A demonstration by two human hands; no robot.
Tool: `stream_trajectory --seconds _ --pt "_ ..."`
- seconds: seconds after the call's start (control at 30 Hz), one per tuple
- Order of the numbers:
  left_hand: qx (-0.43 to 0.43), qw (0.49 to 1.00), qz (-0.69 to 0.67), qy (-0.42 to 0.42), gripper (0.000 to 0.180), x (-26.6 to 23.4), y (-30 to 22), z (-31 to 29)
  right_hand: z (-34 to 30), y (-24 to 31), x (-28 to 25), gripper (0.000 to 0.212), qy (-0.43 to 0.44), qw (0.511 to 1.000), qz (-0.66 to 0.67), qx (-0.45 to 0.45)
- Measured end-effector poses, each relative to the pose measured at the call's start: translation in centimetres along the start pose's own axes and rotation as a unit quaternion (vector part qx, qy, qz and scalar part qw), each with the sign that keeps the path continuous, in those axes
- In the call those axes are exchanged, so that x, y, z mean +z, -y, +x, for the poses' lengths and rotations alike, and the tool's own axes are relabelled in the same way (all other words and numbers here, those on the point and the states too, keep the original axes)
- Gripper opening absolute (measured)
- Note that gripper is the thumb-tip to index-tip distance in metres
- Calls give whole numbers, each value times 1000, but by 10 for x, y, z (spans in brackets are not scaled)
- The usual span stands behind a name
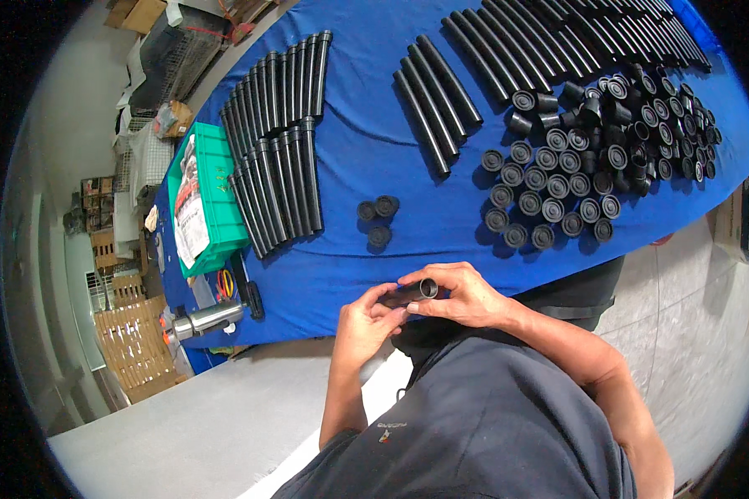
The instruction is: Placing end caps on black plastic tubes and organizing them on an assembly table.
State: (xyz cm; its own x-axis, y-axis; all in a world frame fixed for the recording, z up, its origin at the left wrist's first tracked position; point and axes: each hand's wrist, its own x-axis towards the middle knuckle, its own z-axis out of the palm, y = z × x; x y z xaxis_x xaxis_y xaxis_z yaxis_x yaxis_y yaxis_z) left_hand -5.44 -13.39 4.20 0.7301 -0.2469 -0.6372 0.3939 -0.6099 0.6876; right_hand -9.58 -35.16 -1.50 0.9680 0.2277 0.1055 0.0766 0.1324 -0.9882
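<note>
Close to my body, just off the near edge of the blue-covered table, both hands hold a black tube [407, 294]. Its open round end faces up and to the right. My left hand [362, 329] pinches its left part between fingers and thumb. Curled over the right end is my right hand [468, 298], thumb below and fingers above. How far the tube extends is hidden by the hands. Beyond them on the cloth, three black round caps [379, 237] sit in a small group. A big cluster of similar ribbed caps [552, 182] stands to the right.
Capped black tubes [276, 179] lie in two rows at left, beside a green crate [232, 209] holding papers. Plain tubes [438, 106] lie at the far middle, more [508, 50] at far right. A steel flask [210, 319] and a black-handled tool [255, 301] lie near left.
</note>
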Motion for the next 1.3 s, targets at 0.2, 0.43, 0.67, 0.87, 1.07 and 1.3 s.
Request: stream_trajectory --seconds 0.2,0.43,0.67,0.87,1.07,1.3 --pt "139 908 372 -133 55 12 -19 3 -4 1 -3 35 -66 992 19 109" --pt "310 886 325 -116 47 18 -5 19 -4 -1 0 39 -99 984 51 136" --pt "217 951 -182 -121 28 7 6 7 -9 2 7 62 -59 990 -128 -14" --pt "56 860 -499 -85 24 9 32 9 -8 7 4 45 6 993 -113 -23" --pt "-21 902 -431 16 41 11 61 7 -11 5 5 38 -12 995 -97 -36" --pt "10 772 -612 172 42 35 56 12 -7 5 2 36 -30 997 -9 75"
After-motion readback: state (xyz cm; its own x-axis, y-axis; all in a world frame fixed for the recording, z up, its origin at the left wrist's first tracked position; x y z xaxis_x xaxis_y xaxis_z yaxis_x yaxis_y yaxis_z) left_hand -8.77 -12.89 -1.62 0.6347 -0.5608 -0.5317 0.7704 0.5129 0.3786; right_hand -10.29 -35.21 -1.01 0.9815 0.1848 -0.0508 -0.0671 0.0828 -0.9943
